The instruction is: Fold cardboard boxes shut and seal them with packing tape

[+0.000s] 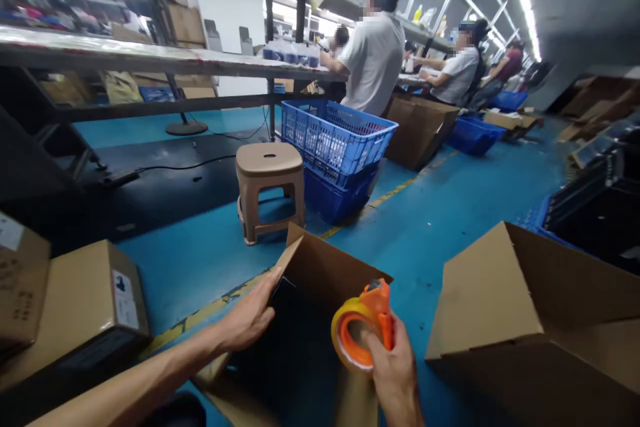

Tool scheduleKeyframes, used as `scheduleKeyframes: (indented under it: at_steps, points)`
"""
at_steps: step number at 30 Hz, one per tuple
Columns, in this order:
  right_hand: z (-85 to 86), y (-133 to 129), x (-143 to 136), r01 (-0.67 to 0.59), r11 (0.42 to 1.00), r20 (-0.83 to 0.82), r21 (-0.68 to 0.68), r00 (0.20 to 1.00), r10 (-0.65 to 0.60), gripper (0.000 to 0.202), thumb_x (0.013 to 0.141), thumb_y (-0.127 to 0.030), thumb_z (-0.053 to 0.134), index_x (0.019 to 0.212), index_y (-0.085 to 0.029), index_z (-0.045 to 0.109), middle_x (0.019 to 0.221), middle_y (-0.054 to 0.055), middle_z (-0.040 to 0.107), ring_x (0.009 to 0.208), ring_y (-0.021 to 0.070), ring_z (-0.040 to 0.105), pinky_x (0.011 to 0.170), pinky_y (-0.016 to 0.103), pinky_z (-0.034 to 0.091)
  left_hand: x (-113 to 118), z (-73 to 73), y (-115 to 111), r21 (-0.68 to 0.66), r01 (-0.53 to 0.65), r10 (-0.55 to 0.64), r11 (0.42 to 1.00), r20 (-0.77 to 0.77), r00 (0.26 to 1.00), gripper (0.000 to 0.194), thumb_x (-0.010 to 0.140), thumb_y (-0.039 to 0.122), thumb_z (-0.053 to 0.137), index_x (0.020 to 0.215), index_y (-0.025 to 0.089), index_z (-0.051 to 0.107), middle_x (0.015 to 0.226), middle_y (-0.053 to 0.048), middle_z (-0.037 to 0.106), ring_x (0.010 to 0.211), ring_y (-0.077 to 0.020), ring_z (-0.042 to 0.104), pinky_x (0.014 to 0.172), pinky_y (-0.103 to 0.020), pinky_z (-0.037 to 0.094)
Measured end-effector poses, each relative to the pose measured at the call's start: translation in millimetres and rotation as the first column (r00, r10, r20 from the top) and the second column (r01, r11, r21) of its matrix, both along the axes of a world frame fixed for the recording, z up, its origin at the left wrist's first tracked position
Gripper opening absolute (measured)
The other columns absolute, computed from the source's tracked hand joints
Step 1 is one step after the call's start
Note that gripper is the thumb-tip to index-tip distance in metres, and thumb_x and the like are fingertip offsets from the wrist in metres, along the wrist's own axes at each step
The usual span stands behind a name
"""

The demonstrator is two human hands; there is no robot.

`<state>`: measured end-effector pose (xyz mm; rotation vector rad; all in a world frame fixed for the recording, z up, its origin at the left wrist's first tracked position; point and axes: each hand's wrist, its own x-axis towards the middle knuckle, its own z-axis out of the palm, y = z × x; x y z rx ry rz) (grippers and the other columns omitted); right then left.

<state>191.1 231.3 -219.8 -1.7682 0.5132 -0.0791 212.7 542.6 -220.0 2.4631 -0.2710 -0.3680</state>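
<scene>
In the lower middle stands an open cardboard box, its flaps up and its inside dark. My left hand is at its left edge, fingers along the outside of the upright flap and thumb on the inner side. Over the box's right side, my right hand grips an orange tape dispenser loaded with a roll of yellowish tape. The thumb reaches toward the roll's centre. Blur hides where the tape's free end lies.
A brown plastic stool stands ahead, beside stacked blue crates. Closed cartons lie at left, and another open carton at right. Beyond, people work along a long bench. A yellow line crosses the floor.
</scene>
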Motion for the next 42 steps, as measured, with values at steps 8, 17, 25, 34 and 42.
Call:
scheduleKeyframes:
  at_steps: [8, 17, 25, 34, 42]
  points:
    - [-5.0, 32, 2, -0.067, 0.998, 0.066, 0.003, 0.996, 0.067, 0.074, 0.062, -0.049, 0.066, 0.129, -0.018, 0.057, 0.121, 0.012, 0.071, 0.114, 0.0345, 0.064, 0.101, 0.045, 0.048, -17, -0.7, -49, 0.267, 0.094, -0.059, 0.959, -0.134, 0.989, 0.094, 0.078, 0.010, 0.052, 0.162, 0.001, 0.012, 0.170, -0.026, 0.018, 0.158, -0.0351, 0.019, 0.129, -0.048, 0.024]
    - [-55.3, 61, 13, -0.031, 0.917, -0.005, 0.399, 0.999, 0.036, 0.059, 0.062, -0.047, 0.070, 0.112, -0.016, 0.069, 0.092, 0.004, 0.077, 0.088, 0.0271, 0.070, 0.076, 0.038, 0.056, -39, -7.3, -79, 0.425, 0.159, -0.110, 0.891, -0.137, 0.984, 0.103, 0.064, 0.012, 0.066, 0.159, 0.004, 0.027, 0.160, -0.031, 0.032, 0.144, -0.0498, 0.039, 0.112, -0.058, 0.047]
    - [-83.5, 50, 11, 0.004, 0.870, 0.038, 0.494, 0.999, -0.026, 0.051, 0.062, -0.041, 0.074, 0.106, -0.016, 0.074, 0.095, 0.002, 0.079, 0.098, 0.0248, 0.071, 0.089, 0.036, 0.055, -44, -4.7, -80, 0.433, 0.254, -0.184, 0.865, -0.198, 0.963, 0.098, 0.065, 0.021, 0.067, 0.156, 0.013, 0.033, 0.158, -0.028, 0.035, 0.142, -0.0494, 0.041, 0.102, -0.064, 0.053]
    - [-99.5, 45, 12, 0.037, 0.854, -0.005, 0.518, 0.999, -0.040, 0.045, 0.058, -0.040, 0.078, 0.096, -0.015, 0.077, 0.089, 0.004, 0.080, 0.091, 0.0272, 0.074, 0.074, 0.036, 0.061, -38, -13.8, -73, 0.370, 0.253, -0.200, 0.894, -0.174, 0.964, 0.076, 0.076, 0.035, 0.063, 0.148, 0.016, 0.045, 0.154, -0.025, 0.042, 0.139, -0.0483, 0.044, 0.098, -0.070, 0.053]
    - [-107.5, 42, 12, 0.047, 0.841, -0.047, 0.540, 0.999, -0.025, 0.056, 0.054, -0.041, 0.080, 0.101, -0.013, 0.075, 0.089, 0.005, 0.080, 0.087, 0.0260, 0.074, 0.071, 0.034, 0.060, -33, -27.2, -77, 0.384, 0.266, -0.207, 0.884, -0.189, 0.960, 0.082, 0.079, 0.029, 0.063, 0.156, 0.027, 0.034, 0.161, -0.023, 0.033, 0.145, -0.0466, 0.038, 0.099, -0.071, 0.051]
